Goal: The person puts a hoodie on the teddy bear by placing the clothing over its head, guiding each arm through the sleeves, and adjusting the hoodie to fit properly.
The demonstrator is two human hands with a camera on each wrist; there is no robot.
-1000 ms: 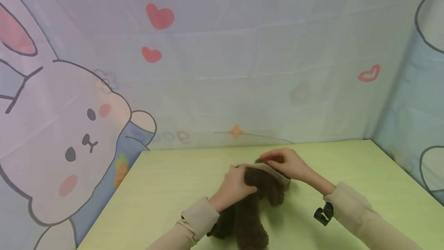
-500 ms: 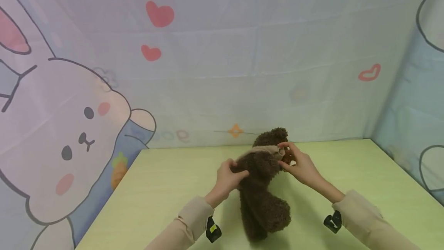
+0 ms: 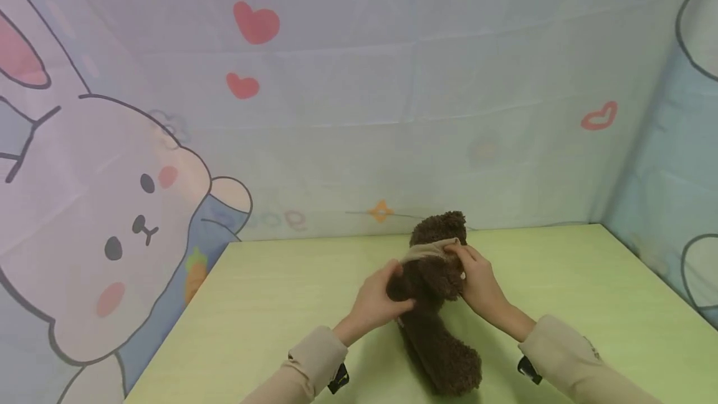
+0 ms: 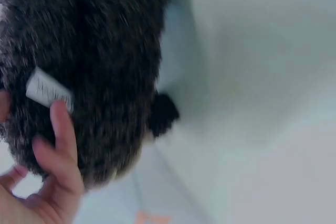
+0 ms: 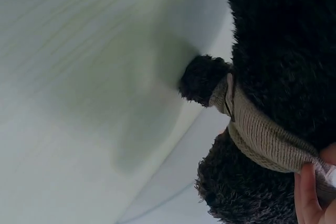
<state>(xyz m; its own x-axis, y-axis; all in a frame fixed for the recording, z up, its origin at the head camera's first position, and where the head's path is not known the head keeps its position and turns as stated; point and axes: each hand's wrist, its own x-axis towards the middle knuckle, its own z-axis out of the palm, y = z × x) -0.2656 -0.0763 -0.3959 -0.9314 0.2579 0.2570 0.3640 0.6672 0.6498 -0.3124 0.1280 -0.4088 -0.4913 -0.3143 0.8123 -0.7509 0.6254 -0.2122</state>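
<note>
A dark brown teddy bear (image 3: pixel 440 348) leans over the table, its head (image 3: pixel 437 229) toward the wall and its legs toward me. Bunched around its upper body is a beige ribbed knit sweater (image 3: pixel 429 252). In the right wrist view, a cuff of the sweater (image 5: pixel 268 139) circles one short furry arm (image 5: pixel 203 80). My left hand (image 3: pixel 374 299) grips the bear's left-hand side between thumb and fingers. A white label (image 4: pixel 48 88) shows by the fingertips in the left wrist view. My right hand (image 3: pixel 481 282) pinches the sweater's edge on the other side.
The light green table (image 3: pixel 280 310) stretches out to both sides. Behind it hangs a pale cloth (image 3: pixel 426 111) printed with hearts and a large rabbit (image 3: pixel 112 223). Black cameras sit at both wrists, the left camera (image 3: pixel 339 379) low near the bear's legs.
The bear has come upward, so its head shows behind the sweater, and its legs have swung right. My right hand has shifted from the back to the sweater's right edge.
</note>
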